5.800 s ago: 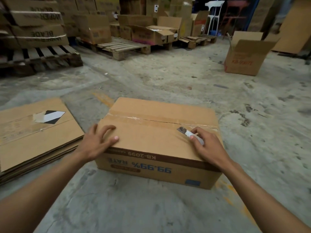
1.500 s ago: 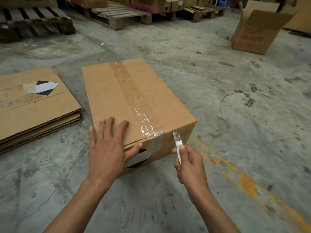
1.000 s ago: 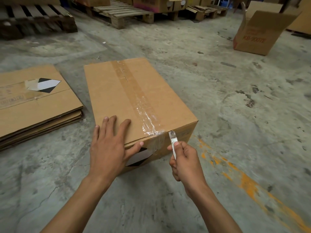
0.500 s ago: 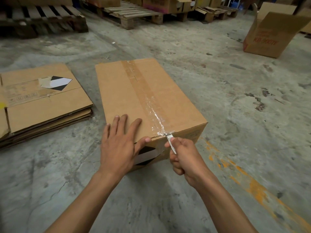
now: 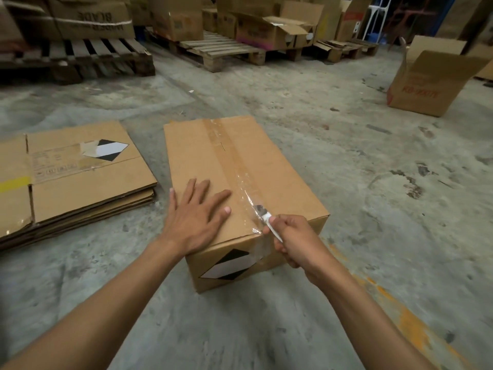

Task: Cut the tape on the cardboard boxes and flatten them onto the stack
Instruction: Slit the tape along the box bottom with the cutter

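Grey concrete floor [image 5: 346,161]: stack of flattened brown cardboard [image 5: 80,177] at left edge, sealed brown cardboard box [image 5: 269,172] just beside it, centre. Clear tape strip [image 5: 226,153] runs along box top. Left hand [image 5: 196,217] laid flat there, fingers spread. White-handled knife [image 5: 266,218] gripped by right hand [image 5: 301,240], fingers curled, blade on tape near box's near edge.
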Motion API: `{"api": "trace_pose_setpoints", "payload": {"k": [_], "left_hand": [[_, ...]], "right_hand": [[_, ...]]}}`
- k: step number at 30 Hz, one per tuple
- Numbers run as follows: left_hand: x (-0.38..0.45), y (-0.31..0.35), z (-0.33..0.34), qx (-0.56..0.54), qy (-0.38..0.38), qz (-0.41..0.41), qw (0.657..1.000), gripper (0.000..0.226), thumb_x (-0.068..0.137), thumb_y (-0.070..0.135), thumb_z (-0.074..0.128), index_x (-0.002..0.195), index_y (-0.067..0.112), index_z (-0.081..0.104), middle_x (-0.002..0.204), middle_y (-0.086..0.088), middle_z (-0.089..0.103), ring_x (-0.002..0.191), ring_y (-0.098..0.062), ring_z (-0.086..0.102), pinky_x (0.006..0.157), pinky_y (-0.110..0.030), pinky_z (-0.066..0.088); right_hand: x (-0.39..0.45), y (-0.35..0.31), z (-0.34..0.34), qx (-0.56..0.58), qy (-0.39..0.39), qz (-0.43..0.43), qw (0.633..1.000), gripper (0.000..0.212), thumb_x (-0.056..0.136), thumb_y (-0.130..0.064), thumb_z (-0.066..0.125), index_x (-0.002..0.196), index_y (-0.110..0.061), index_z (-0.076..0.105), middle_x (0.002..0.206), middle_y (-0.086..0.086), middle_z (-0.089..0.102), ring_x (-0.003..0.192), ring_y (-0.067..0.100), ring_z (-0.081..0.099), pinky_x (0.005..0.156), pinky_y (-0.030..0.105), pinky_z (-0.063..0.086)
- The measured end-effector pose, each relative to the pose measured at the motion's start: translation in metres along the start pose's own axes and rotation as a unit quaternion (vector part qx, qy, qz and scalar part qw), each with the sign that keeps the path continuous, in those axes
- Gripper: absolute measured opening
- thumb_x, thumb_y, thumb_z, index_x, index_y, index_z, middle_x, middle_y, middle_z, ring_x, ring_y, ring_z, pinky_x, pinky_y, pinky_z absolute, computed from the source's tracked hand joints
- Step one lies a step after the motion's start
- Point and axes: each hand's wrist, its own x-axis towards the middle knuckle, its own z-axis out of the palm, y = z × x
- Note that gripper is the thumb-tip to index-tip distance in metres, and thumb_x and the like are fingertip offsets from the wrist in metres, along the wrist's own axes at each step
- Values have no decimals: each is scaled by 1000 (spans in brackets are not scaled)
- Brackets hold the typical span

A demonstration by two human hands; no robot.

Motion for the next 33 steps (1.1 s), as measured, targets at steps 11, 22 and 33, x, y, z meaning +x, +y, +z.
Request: {"api": "trace_pose_setpoints", "payload": {"k": [11,22,33], "left_hand": [[-22,12,-29,-201,29,50,978,38,85,40,42,112,40,69,81,9,68,75,-5,58,72,-28,40],[62,-36,-23,-22,95,-55,994,37,100,38,35,131,36,54,121,1,50,116,-25,46,92,-41,38],[85,-66,-6,-58,118,-97,987,45,102,45,19,146,41,31,161,5,19,150,-14,11,119,-50,4]], "right_hand": [[76,-26,4,-304,74,-98,945,30,93,-39,41,83,-21,64,76,2,69,86,29,62,76,36,51],[126,-49,21,-384,13,-175,906,26,95,-31,37,92,-19,61,87,6,68,88,31,61,74,38,49],[227,-102,87,-442,40,-197,874,27,98,-24,36,118,-16,53,119,13,60,107,36,55,76,39,37]]}}
